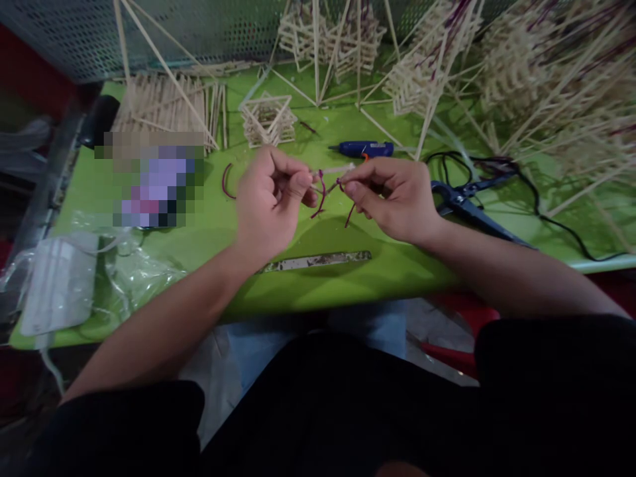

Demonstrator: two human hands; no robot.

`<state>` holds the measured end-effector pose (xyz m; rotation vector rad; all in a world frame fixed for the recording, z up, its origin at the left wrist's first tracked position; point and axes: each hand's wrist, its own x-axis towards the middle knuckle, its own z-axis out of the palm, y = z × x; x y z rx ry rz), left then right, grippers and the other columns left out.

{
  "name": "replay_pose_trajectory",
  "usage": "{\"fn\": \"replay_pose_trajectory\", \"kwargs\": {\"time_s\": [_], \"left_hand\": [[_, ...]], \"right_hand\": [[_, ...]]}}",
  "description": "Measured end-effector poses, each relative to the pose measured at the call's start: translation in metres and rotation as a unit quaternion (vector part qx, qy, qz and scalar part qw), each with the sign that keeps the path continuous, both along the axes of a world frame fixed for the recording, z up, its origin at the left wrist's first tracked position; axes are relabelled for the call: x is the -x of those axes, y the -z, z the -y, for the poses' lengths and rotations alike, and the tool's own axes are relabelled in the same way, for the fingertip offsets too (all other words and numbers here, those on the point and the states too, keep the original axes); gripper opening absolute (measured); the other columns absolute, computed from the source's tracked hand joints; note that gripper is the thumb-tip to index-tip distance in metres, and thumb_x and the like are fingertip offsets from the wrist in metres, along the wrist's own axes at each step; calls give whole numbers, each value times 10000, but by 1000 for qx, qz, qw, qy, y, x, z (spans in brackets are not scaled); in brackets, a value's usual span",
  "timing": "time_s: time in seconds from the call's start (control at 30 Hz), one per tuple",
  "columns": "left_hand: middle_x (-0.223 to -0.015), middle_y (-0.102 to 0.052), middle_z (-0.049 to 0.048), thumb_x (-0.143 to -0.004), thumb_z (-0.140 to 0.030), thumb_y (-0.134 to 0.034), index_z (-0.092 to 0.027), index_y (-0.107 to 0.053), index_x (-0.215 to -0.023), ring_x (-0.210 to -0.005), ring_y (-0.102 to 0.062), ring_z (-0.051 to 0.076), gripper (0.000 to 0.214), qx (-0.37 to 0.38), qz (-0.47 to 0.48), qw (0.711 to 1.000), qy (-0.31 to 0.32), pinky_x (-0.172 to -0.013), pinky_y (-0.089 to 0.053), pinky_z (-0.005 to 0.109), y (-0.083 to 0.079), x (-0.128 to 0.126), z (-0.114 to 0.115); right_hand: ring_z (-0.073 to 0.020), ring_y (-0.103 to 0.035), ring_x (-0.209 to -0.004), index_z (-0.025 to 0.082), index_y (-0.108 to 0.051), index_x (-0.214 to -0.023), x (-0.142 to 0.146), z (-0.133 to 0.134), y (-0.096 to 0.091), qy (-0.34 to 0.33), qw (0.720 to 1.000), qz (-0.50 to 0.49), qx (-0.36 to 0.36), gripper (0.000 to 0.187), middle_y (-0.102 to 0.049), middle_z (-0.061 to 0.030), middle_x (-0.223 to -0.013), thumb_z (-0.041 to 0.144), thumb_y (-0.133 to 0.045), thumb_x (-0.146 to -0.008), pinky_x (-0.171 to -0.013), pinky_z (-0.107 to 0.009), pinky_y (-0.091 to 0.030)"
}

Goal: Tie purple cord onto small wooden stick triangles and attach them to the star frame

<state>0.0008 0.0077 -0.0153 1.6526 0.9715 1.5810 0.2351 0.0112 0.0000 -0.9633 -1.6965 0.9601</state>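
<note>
I note left hand and right hand, fingers narrowed, both pinching purple cord above green table, near blue glue gun.

Your bare left hand and bare right hand pinch thin purple cord above the bright green table. Beyond them lie a slim blue glue gun and a small stacked frame of pale wooden sticks. Nearer you lies a flat, stained metal strip.
</note>
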Motion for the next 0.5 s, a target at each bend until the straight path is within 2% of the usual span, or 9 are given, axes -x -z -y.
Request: {"fn": "replay_pose_trajectory", "kwargs": {"time_s": [0.07, 0.17, 0.27, 0.33, 0.4, 0.47, 0.5], "left_hand": [[-922, -804, -7, -1092, -653, -831, -270, -666, -1018, -672, -755, 141, 424, -11, 15, 1000, 2, -605, -648, 308, 0, 1, -3], [-897, -805, -31, -1107, -600, -841, -274, -653, -1019, -639, -722, 114, 387, -38, 54, 998, 2, -577, -637, 304, 2, 7, -15], [-912, -792, -68, -1123, -616, -795, -281, -626, -1071, -631, -682, 71, 379, -86, 72, 994, -15, -549, -598, 283, 9, 17, -30], [-929, -776, -94, -1139, -618, -752, -286, -604, -1114, -636, -648, 44, 364, -109, 65, 991, -32, -544, -563, 263, 13, 24, -38], [-928, -764, -102, -1160, -589, -728, -284, -600, -1133, -638, -637, 34, 332, -117, 69, 990, -47, -536, -540, 257, 14, 27, -43], [-897, -753, -101, -1148, -593, -743, -282, -614, -1120, -622, -641, 43, 338, -128, 91, 986, -55, -510, -524, 268, 12, 26, -43], [-884, -753, -99, -1137, -599, -760, -283, -625, -1110, -613, -645, 52, 345, -133, 102, 984, -53, -497, -521, 279, 11, 25, -41]], "right_hand": [[-165, -531, -611, 261, -770, -872, 1, 1, 0, 5, 1000, 20, -10, 374, -653, -8, -704, 583, -905, -1007, -555, -354, -429], [-156, -503, -586, 262, -727, -834, -1, 0, -1, -25, 999, 29, 38, 371, -662, 2, -690, 551, -898, -991, -531, -343, -383], [-153, -533, -595, 246, -725, -824, -6, -5, -2, -102, 988, 84, 77, 297, -693, 5, -691, 445, -880, -981, -546, -332, -391], [-146, -562, -609, 228, -771, -849, -10, -9, -4, -204, 961, 166, 84, 207, -716, 10, -705, 365, -846, -985, -571, -320, -405], [-142, -590, -619, 223, -822, -899, -15, -13, -6, -307, 919, 230, 94, 173, -754, 11, -744, 355, -816, -1010, -595, -315, -427], [-162, -665, -685, 230, -851, -945, -21, -16, -10, -354, 897, 246, 95, 177, -816, -7, -841, 373, -796, -1034, -660, -325, -490], [-183, -711, -746, 235, -859, -964, -24, -17, -11, -352, 900, 244, 85, 157, -843, -21, -903, 357, -788, -1034, -712, -338, -527]]}}
